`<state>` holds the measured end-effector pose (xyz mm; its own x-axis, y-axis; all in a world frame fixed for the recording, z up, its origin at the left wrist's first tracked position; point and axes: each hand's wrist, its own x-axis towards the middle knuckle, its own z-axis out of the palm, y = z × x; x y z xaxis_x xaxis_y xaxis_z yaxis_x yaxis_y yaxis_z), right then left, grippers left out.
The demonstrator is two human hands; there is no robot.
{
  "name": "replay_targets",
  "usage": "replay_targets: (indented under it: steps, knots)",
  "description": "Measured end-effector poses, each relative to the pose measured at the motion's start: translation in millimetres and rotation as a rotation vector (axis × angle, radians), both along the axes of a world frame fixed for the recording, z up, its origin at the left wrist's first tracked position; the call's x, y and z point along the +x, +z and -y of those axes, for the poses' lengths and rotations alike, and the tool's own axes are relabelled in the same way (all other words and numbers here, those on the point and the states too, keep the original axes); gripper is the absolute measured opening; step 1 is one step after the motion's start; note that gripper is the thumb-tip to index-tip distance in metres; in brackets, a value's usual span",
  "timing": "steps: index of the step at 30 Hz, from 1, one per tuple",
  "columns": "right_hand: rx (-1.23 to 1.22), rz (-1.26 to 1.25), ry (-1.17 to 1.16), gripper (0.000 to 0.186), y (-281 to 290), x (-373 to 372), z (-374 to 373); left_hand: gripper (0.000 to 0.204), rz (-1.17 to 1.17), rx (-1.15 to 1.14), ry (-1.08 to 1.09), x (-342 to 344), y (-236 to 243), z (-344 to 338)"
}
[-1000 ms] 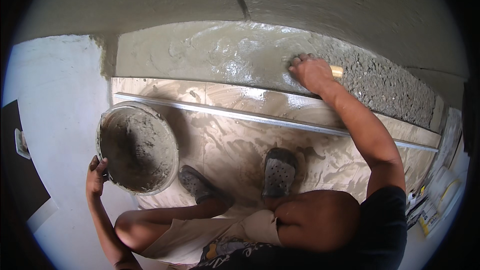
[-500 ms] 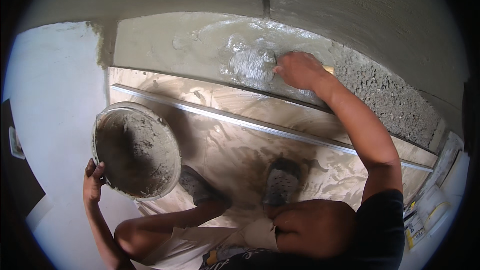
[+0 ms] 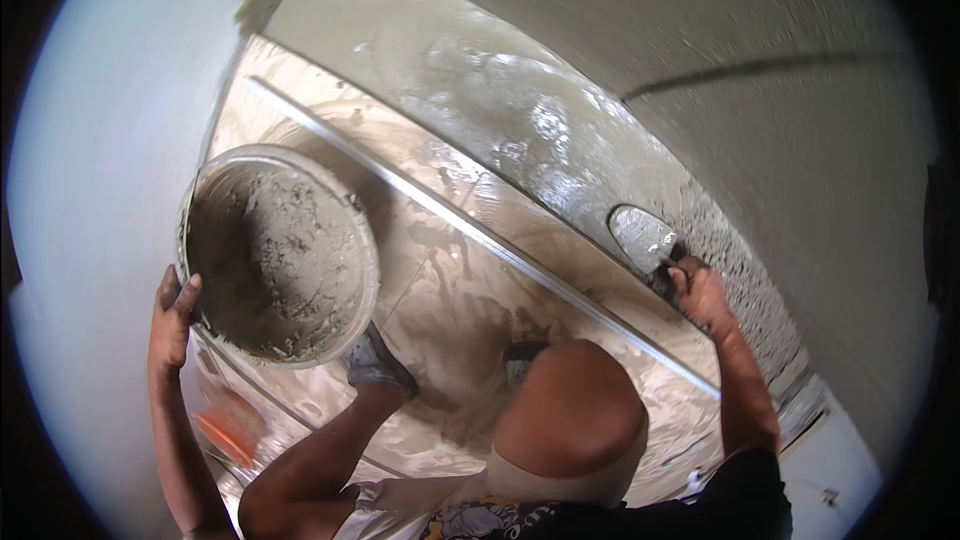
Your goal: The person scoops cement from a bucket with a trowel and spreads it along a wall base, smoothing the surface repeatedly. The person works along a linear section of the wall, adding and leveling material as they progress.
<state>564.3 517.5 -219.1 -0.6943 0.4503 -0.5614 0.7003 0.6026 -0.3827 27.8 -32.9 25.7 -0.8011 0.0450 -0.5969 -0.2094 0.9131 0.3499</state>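
Note:
My left hand (image 3: 175, 315) grips the near-left rim of a round bucket (image 3: 368, 240), thumb and fingers closed over its edge. Wet grey mortar (image 3: 300, 250) coats the inside of the bucket, which tilts so its mouth faces me. At the right, my right hand (image 3: 703, 295) is closed round the handle of a trowel (image 3: 642, 235) with a rounded, mortar-smeared blade. The blade lies over the strip of wet, shiny mortar (image 3: 480, 110), close to where the smooth part meets rough, crumbly mortar (image 3: 745, 260). The handle is mostly hidden by my fingers.
A long metal straightedge (image 3: 450, 210) lies across the smeared beige tiles (image 3: 440, 270). Grey plastered wall (image 3: 780, 140) rises beyond the mortar strip; a pale wall (image 3: 110, 140) stands at left. An orange object (image 3: 230, 427), blurred, is by my left forearm. My feet rest on the tiles.
My right hand and the trowel have moved right and nearer, from the middle of the wet strip toward the rough mortar. The view has turned; my left hand still grips the bucket.

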Motion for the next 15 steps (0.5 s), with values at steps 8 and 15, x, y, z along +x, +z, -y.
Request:
replay_targets:
  steps: [8,15]
  knots:
    - [0.008,-0.08,0.198,0.041,-34.0,-247.6,54.0,0.068,0.087,0.091,0.283,28.4,-3.3,-18.2]
    - [-0.098,0.019,0.11,0.047,-57.9,-325.1,17.1,0.063,-0.016,0.183,0.378,48.9,-27.0,-1.9]
